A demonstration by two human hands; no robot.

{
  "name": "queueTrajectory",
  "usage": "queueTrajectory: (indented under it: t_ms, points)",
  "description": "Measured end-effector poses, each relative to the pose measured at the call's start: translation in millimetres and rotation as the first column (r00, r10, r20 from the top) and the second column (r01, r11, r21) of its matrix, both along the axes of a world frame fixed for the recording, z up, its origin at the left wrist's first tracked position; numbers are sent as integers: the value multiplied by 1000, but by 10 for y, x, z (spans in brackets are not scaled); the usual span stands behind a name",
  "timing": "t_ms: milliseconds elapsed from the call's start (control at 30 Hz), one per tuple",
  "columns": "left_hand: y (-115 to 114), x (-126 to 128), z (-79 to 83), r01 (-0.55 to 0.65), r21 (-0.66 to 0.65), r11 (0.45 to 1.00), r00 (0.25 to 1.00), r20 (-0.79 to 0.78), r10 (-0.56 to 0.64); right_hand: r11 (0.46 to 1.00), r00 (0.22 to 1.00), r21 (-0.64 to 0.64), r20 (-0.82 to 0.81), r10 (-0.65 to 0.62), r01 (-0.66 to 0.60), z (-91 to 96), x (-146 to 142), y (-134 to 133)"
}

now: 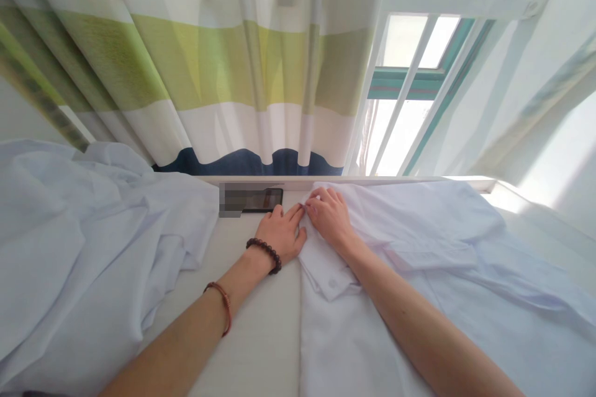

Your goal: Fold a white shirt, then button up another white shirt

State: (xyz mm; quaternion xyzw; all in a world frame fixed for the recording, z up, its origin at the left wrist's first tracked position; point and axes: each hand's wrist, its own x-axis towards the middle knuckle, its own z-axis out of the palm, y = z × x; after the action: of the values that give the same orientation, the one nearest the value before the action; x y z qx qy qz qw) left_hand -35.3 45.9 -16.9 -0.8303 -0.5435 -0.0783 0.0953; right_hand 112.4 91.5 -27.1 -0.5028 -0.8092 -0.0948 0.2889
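Note:
A white shirt lies spread on the white surface at the right, with a button showing on a folded part that looks like a cuff. My right hand rests over its upper left edge, thumb and fingertips pinched together on the fabric. From the left, my left hand reaches to the same spot. Its fingers are stretched out, the fingertips touch the shirt's edge beside the right fingertips, and the thumb stands apart. Exactly what lies between the meeting fingertips is too small to make out.
A dark phone, partly blurred out, lies just beyond my left hand. Crumpled white cloth is heaped at the left. Behind the surface's raised back edge hang striped curtains, beside a window with white bars.

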Motion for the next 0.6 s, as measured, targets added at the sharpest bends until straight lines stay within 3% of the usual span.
queueTrajectory:
  t_ms: [600]
  points:
    - [153, 101, 68, -131, -82, 988, 991, -8, 131, 998, 998, -61, 54, 35, -32, -36, -8, -10]
